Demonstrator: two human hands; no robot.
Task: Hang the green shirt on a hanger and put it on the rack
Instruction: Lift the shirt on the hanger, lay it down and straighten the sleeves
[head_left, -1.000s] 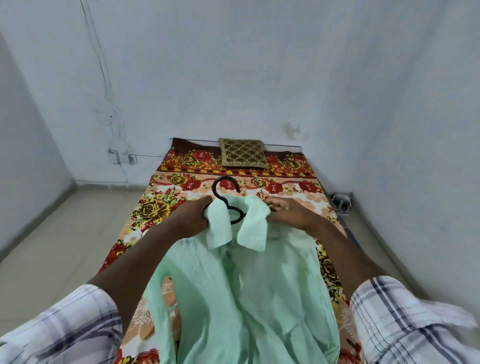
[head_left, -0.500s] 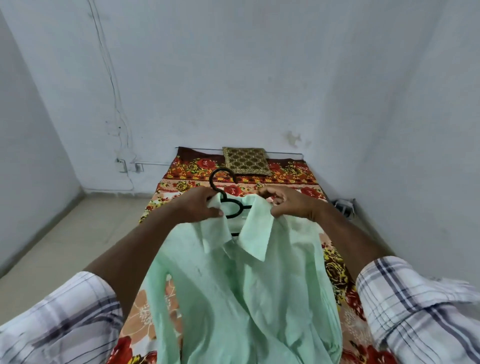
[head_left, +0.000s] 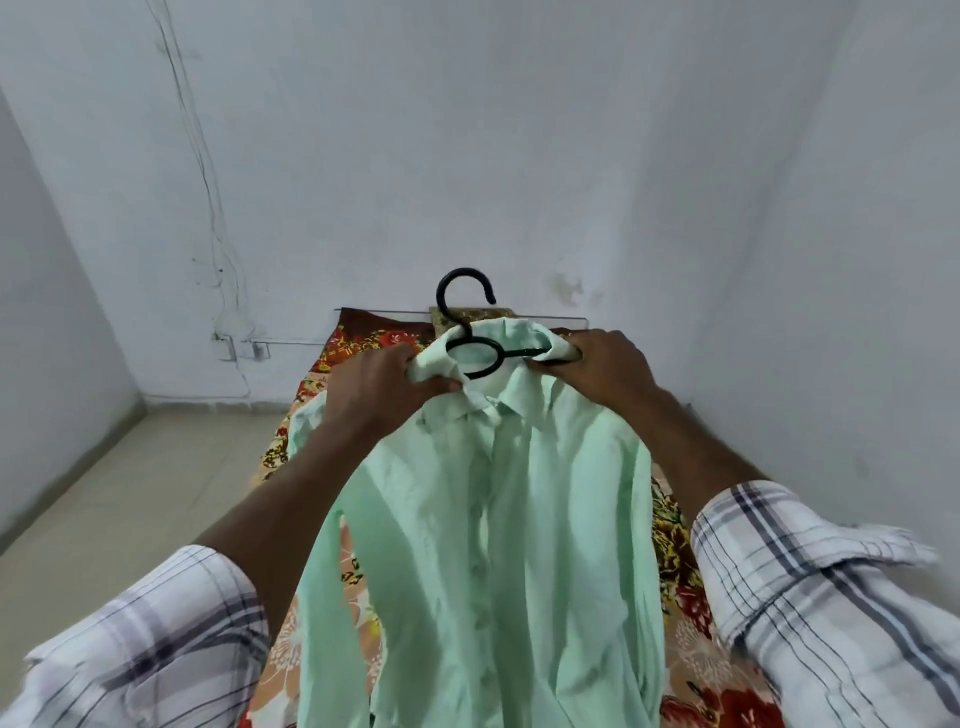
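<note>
Pinching the collar, the left hand's fingers (head_left: 415, 376) and right hand's fingers (head_left: 558, 358) grip the pale green cotton shirt (head_left: 493, 519) at nine and three o'clock of the black plastic hanger (head_left: 470, 332), held above the floral-sheeted bed (head_left: 675, 582). Seating the shoulders looks nearly done; next comes finding the rack, unseen here.

The shirt (head_left: 498, 519) at the centre of the frame is a pale mint green, plain, with no print. The hanger (head_left: 470, 332) at its collar is black. The bedspread (head_left: 363, 343) showing around the shirt carries red and yellow flowers on an orange and brown ground. Both sleeves (head_left: 810, 582), in the lower corners, are white with grey and dark checks. The walls (head_left: 467, 130) are whitish, the floor (head_left: 130, 493) beige.
</note>
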